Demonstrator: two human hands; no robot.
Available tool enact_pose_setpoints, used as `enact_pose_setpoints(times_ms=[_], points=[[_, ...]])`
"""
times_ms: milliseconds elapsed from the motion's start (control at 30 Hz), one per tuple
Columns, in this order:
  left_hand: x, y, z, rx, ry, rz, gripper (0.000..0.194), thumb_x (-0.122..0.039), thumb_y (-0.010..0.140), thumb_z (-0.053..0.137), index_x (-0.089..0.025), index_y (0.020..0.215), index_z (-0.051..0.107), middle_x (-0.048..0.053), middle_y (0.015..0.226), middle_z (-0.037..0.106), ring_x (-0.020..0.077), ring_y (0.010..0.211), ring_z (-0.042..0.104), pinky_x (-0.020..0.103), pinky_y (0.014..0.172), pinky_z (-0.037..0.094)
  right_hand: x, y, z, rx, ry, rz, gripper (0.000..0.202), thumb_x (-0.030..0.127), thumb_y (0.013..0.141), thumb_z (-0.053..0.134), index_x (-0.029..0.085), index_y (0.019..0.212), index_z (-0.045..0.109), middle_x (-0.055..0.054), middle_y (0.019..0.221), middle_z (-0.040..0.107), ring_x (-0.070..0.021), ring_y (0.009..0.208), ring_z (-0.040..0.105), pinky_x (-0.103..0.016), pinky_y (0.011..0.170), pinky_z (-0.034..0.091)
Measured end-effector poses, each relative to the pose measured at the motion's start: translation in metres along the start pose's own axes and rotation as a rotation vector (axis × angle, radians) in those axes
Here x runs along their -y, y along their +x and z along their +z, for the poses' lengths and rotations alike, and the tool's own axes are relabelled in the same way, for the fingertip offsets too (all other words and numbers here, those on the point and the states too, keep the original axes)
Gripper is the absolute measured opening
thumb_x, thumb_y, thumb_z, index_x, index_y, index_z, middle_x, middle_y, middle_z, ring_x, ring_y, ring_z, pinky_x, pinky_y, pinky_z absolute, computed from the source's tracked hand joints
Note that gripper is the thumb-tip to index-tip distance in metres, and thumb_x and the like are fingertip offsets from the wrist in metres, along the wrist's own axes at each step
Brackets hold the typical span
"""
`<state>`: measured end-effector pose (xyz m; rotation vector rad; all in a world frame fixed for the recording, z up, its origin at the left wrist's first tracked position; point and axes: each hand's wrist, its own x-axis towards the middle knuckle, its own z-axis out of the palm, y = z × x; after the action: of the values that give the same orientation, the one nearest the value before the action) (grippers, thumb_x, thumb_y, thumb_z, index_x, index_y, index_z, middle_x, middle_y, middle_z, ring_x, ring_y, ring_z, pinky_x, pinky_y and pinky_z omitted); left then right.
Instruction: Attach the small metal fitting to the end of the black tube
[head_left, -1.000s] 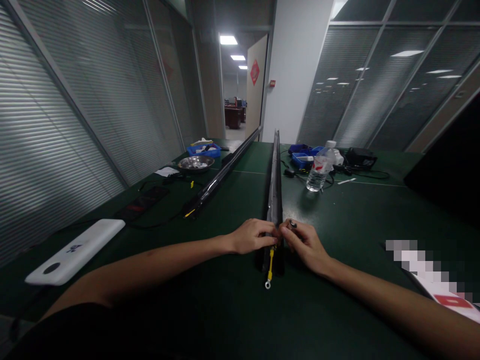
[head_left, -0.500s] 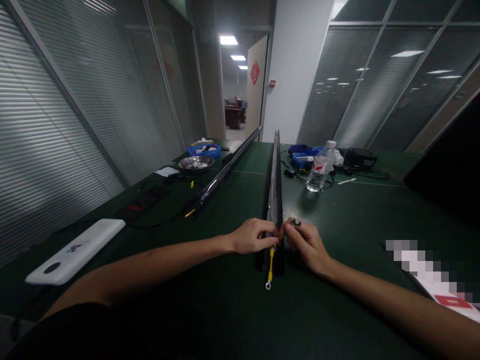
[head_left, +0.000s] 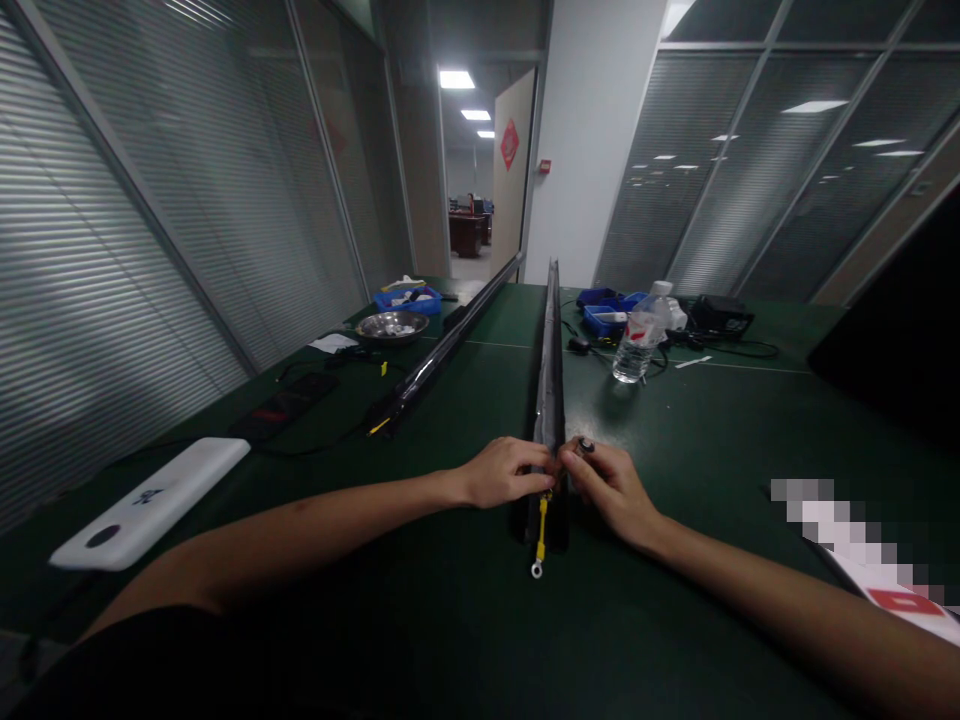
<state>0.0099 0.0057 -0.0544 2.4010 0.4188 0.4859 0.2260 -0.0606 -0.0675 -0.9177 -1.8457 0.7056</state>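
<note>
A long dark channel-shaped strip [head_left: 551,380] runs away from me along the green table. At its near end my left hand [head_left: 499,473] rests over the left edge, thumb and forefinger closed round something too small to make out. A yellow-sleeved lead [head_left: 541,530] with a metal ring terminal [head_left: 536,570] sticks out toward me below those fingertips. My right hand [head_left: 611,485] is closed just right of the strip, its fingertips meeting the left ones. Out of its curled fingers pokes a small dark piece with a round, silvery end [head_left: 586,445]; the rest of it is hidden.
To the left lies a second dark strip [head_left: 450,345], with a white power bank [head_left: 154,505] and a phone [head_left: 285,405] nearer me. A metal bowl [head_left: 391,327] and blue trays [head_left: 409,302] stand farther back. A water bottle [head_left: 641,340] stands to the right.
The small dark piece in my right hand has turned and shifted slightly left, along with the right fingers. My left hand and the strip look unmoved.
</note>
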Motion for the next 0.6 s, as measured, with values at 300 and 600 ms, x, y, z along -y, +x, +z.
enact_pose_setpoints(times_ms=[300,600], points=[[0.0018,-0.0002,0.0013,-0.011,0.019,-0.015,0.019,-0.029,0.101,0.059,-0.015,0.094,0.069,0.001,0.087,0.06,0.0139,0.077,0.057,0.02,0.071,0.041,0.001,-0.0023,-0.0005,-0.024,-0.006,-0.011,0.036,0.04,0.111,0.048,0.019,0.087,0.066,0.001,0.07,0.055,-0.0141,0.059,0.051,-0.027,0.058,0.041],[0.0025,-0.0006,0.002,-0.028,0.017,0.019,0.015,-0.026,0.1,0.061,-0.015,0.093,0.069,0.0,0.088,0.06,0.0133,0.076,0.057,0.02,0.071,0.041,0.0009,0.0001,0.0,0.003,-0.002,-0.017,0.035,0.039,0.111,0.05,0.019,0.085,0.065,0.002,0.068,0.056,-0.0142,0.058,0.052,-0.027,0.058,0.041]])
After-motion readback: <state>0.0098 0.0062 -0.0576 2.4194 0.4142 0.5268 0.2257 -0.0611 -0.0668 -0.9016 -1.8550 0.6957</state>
